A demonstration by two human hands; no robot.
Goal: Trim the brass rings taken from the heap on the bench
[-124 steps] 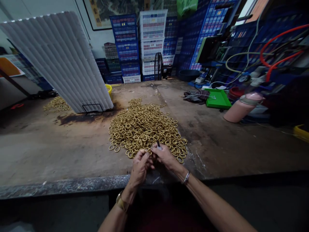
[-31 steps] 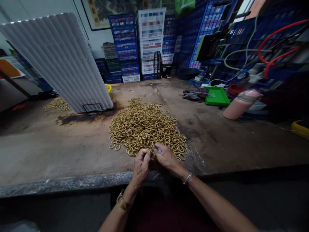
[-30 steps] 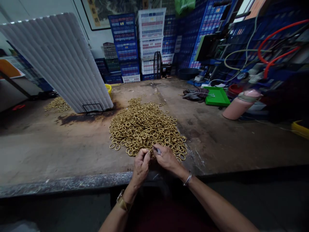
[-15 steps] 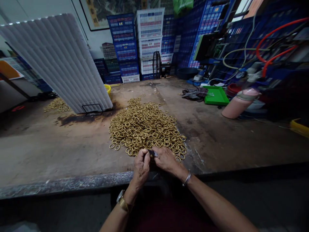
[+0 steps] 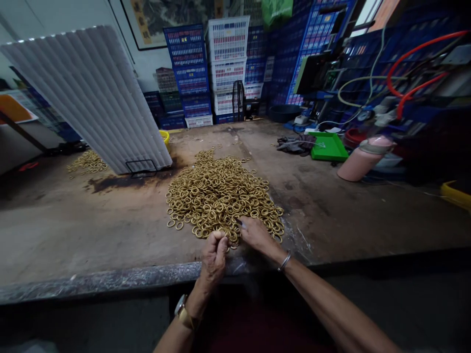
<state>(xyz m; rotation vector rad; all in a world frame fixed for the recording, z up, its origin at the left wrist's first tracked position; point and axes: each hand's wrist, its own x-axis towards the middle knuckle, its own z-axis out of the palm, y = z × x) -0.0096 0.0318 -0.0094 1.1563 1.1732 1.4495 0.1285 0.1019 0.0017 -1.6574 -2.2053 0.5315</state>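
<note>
A heap of brass-coloured rings is spread over the worktable in front of me. At the near edge of the heap, my left hand is closed in a pinch on a brass-coloured ring, mostly hidden by thumb and forefinger. My right hand, closed as well, lies against the right front of the heap. From its fingers sticks out a small tool with a dark end and a grey part. The tool's kind cannot be made out, and the rest is hidden in the hand.
A ribbed white panel leans in a black wire stand at left, near a smaller ring pile. To the right are a dark cloth, a green tray and a pink bottle. Stacked crates stand behind.
My right hand has moved the small tool away from my left hand, slightly up and to the right. The left hand has shifted slightly down, still pinching.
</note>
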